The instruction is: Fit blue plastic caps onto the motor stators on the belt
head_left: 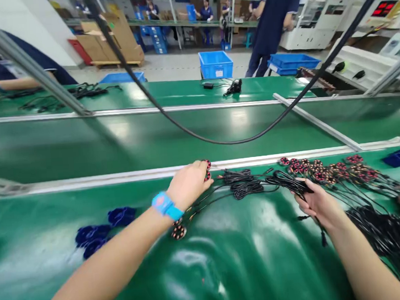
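Apparent step: laying cable [286, 180] straight, near side of rail [119, 176]. Right hand [317, 201] grips cable, left hand [188, 184] pinches discs [207, 176] at rail. Next move likely calls for both grips steady, cable free of tangles.

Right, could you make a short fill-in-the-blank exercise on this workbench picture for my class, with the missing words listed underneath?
1. The person's right hand holds a bundle of cable whose colour is ____.
2. The wristband is worn on the person's ____ wrist.
3. The worktop is coloured ____.
4. The largest cluster of small round parts lies nearer the person's ____ hand.

Missing words: black; left; green; right.
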The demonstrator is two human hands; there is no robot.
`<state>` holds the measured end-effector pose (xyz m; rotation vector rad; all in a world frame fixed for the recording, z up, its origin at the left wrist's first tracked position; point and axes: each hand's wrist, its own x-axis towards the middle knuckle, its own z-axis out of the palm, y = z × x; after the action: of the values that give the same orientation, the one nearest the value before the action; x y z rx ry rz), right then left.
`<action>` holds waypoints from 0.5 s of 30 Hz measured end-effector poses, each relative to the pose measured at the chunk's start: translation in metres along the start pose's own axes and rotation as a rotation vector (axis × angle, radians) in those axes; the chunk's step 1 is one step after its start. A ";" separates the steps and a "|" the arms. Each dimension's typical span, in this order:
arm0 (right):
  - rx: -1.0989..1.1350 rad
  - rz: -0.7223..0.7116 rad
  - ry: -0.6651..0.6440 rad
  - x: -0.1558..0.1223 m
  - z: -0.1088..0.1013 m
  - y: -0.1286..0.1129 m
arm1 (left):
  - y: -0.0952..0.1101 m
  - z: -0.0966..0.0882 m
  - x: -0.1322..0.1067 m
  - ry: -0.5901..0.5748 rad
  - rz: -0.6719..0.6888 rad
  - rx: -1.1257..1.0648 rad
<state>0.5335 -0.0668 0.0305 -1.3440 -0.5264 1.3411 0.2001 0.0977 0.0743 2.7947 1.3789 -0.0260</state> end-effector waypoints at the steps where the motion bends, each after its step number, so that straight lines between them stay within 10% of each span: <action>1: -0.073 -0.001 -0.051 -0.011 -0.005 0.003 | 0.003 0.004 -0.033 0.046 -0.010 -0.005; 7: -0.711 -0.242 -0.308 -0.054 -0.030 0.008 | 0.029 0.050 -0.180 0.186 -0.051 -0.094; 15: -1.201 -0.397 -0.437 -0.074 -0.027 0.011 | 0.037 0.077 -0.215 0.074 -0.096 -0.184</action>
<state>0.5341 -0.1458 0.0433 -1.6927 -2.0011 0.9469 0.0982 -0.0976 0.0037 2.6028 1.4491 0.1943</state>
